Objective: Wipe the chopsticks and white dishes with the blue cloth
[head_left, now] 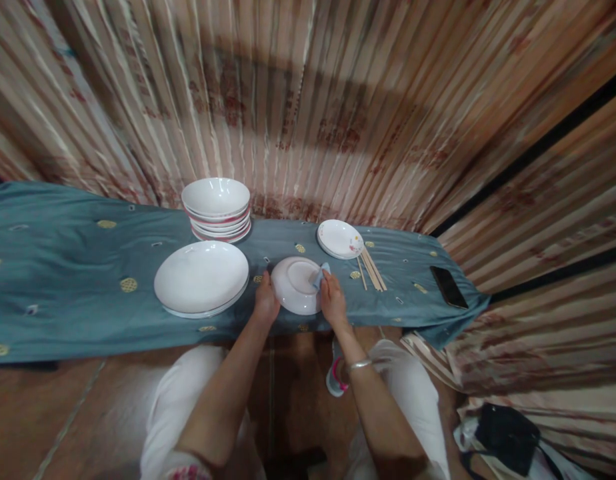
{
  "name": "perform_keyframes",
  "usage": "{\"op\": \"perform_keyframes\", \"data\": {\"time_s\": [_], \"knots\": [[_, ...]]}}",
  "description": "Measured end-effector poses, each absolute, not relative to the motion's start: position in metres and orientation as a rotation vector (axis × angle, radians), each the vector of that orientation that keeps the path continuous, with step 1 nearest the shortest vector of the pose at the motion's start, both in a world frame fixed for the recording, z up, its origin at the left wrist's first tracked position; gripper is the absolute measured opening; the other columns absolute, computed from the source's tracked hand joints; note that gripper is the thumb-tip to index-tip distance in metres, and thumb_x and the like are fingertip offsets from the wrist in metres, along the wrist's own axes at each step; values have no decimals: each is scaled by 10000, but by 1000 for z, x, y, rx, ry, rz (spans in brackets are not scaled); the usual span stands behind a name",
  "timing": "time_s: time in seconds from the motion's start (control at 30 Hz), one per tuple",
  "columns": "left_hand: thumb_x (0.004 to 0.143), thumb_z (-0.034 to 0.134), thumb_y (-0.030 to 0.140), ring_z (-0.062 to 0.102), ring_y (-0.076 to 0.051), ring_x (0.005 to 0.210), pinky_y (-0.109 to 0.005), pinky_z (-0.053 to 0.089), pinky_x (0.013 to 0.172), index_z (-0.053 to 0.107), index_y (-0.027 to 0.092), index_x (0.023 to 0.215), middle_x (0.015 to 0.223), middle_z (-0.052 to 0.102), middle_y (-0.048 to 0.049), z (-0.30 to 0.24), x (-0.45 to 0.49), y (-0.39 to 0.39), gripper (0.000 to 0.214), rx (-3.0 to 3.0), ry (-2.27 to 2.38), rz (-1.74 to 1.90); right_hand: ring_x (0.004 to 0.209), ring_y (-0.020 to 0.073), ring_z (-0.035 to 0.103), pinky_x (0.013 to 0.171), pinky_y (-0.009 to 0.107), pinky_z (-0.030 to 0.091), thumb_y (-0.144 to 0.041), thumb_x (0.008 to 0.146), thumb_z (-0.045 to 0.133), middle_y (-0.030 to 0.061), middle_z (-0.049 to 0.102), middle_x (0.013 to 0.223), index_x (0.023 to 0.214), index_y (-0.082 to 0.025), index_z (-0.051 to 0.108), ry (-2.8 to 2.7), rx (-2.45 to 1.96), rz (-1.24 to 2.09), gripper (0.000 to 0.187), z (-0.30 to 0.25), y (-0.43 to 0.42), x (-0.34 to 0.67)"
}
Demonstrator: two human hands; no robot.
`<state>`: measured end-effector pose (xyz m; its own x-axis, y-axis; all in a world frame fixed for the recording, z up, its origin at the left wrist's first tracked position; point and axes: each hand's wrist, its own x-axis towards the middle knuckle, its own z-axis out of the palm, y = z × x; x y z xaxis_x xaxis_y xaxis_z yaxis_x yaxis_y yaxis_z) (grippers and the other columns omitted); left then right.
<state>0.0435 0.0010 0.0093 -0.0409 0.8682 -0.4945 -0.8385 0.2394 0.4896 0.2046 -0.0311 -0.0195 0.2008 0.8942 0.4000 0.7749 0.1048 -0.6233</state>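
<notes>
A white plate (294,297), its underside and foot ring turned up toward me, is between my hands over the near part of the table. My left hand (266,300) grips its left rim. A small light-blue cloth (321,273) is pinched in my right hand (333,299), against the plate's right side. Left of my hands lie large white oval plates (201,277), stacked. Behind them stands a pile of white bowls (217,198) with red bands. To the right sit small flowered plates (340,238) beside several wooden chopsticks (373,270).
A blue-green cloth with yellow patterns covers the long narrow table (78,267). A black phone (449,287) lies near its right end. Pleated curtains (298,100) hang close behind and at the right. A black bag (508,437) rests on the floor at lower right.
</notes>
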Motion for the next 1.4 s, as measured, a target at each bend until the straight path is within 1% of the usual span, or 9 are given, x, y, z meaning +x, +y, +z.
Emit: {"op": "perform_keyframes", "data": {"time_s": [0.27, 0.47, 0.6, 0.8, 0.9, 1.0, 1.1, 1.2, 1.4], "knots": [[940, 408, 335, 651, -214, 1023, -321, 508, 910, 645, 150, 789, 805, 726, -82, 12, 42, 0, 337, 41, 847, 1339, 1374, 256, 350, 1079, 482, 362, -372, 980, 235, 203, 414, 1439, 1406, -94, 388, -1553, -1735, 157, 530, -22, -71, 185], [956, 368, 312, 655, -198, 1000, -315, 503, 910, 640, 150, 785, 799, 722, -77, 15, 43, -1, 360, 33, 869, 1348, 1417, 285, 247, 1084, 545, 334, -299, 979, 258, 215, 296, 1504, 1456, -99, 295, -1641, -1693, 55, 519, -24, -96, 168], [950, 377, 302, 662, -203, 973, -320, 499, 908, 648, 149, 770, 763, 717, -74, 14, 43, -1, 359, 45, 875, 1352, 1433, 291, 199, 1102, 530, 322, -222, 957, 311, 205, 243, 1531, 1456, -99, 305, -1842, -1686, -17, 515, -19, -108, 157], [763, 632, 153, 672, -177, 745, -280, 512, 780, 641, 126, 742, 656, 684, -23, 6, 39, -3, 35, 144, 835, 1394, 1423, 268, 237, 1110, 534, 314, -175, 949, 333, 185, 354, 1488, 1418, -130, 393, -2040, -1548, -45, 474, 4, -92, 151], [710, 703, 199, 637, -148, 616, -266, 508, 682, 649, 123, 751, 646, 681, -15, 9, 36, -6, 101, 228, 791, 1378, 1411, 253, 270, 1118, 515, 313, -211, 966, 315, 183, 385, 1469, 1387, -122, 435, -2075, -1484, 5, 447, 17, -75, 151], [706, 720, 218, 612, -131, 569, -245, 491, 620, 665, 124, 782, 646, 681, -13, 16, 34, -8, 132, 308, 737, 1359, 1423, 226, 245, 1144, 467, 297, -254, 976, 305, 152, 329, 1508, 1400, -139, 419, -2086, -1422, 80, 454, 27, -62, 151], [732, 702, 187, 625, -132, 622, -229, 476, 644, 681, 124, 793, 688, 687, -26, 25, 34, -9, 91, 371, 719, 1350, 1443, 205, 186, 1163, 433, 273, -280, 976, 312, 100, 249, 1551, 1427, -181, 379, -2123, -1347, 100, 466, 36, -53, 148], [764, 660, 157, 654, -150, 752, -235, 481, 741, 695, 154, 820, 777, 705, -37, 32, 36, -10, 66, 398, 736, 1362, 1444, 218, 176, 1156, 449, 264, -266, 973, 313, 111, 293, 1533, 1415, -160, 398, -2196, -1280, 60, 462, 49, -43, 146], [750, 667, 179, 657, -178, 890, -289, 484, 845, 685, 168, 853, 825, 718, -33, 42, 38, -12, 105, 534, 691, 1349, 1344, 219, 368, 1121, 456, 246, -261, 970, 374, 103, 500, 1391, 1268, -199, 542, -2303, -1280, -28, 348, 82, -8, 150]]}}
